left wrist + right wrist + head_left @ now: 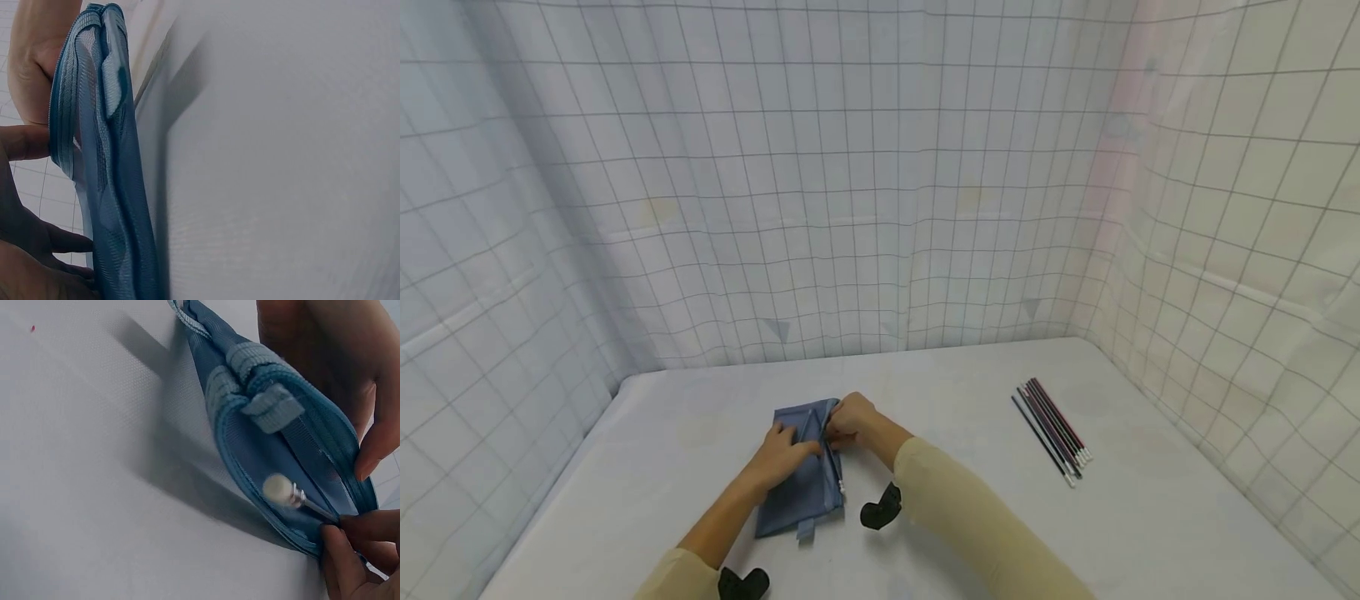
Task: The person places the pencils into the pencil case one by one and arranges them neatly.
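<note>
A blue zip pouch (797, 492) lies on the table, its zipped mouth spread along the right side. My left hand (782, 457) grips the pouch's upper panel, the thumb at the zip edge and bent fingers (69, 242) against the fabric. At the mouth's far end, my right hand (852, 419) pinches a pencil (312, 506) beside the lower zip edge. The pencil's white eraser end (278, 489) points toward the pouch's near end, inside the gaping mouth. The rest of its shaft is hidden by the fingers. A pale fabric tab (275, 407) sits at the zip's near end.
Several dark and red pencils (1051, 429) with white ends lie side by side on the right of the white table (955, 392). White grid-patterned curtains (880, 175) stand behind the table and along both sides.
</note>
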The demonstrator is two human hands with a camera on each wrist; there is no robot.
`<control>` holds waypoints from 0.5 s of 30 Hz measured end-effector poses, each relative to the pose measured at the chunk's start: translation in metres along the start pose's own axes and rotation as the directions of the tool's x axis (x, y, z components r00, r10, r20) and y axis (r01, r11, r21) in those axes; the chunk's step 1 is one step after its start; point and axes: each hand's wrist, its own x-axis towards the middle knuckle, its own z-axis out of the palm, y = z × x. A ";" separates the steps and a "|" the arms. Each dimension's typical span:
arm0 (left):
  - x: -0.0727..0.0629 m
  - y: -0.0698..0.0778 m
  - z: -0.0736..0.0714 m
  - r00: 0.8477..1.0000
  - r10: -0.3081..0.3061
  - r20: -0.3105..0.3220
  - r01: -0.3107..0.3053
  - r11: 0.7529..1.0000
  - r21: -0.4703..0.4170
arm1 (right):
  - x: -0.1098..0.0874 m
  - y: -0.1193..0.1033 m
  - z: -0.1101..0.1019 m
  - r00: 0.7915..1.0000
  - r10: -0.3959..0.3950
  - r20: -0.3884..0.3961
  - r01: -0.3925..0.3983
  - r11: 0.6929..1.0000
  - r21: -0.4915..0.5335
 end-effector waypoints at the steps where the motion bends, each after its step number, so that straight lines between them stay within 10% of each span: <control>1: 0.000 0.000 0.000 1.000 -0.002 0.000 0.002 1.000 0.001 | 0.001 0.001 0.000 1.000 -0.007 0.019 0.007 0.999 0.032; 7: 0.000 -0.001 0.000 1.000 -0.001 0.004 0.001 1.000 0.000 | 0.005 0.005 -0.009 0.984 -0.027 0.175 -0.014 0.974 0.227; 15: 0.000 -0.002 0.002 1.000 0.001 0.000 -0.001 1.000 -0.005 | -0.001 0.005 -0.023 0.978 0.001 0.208 -0.043 0.979 0.198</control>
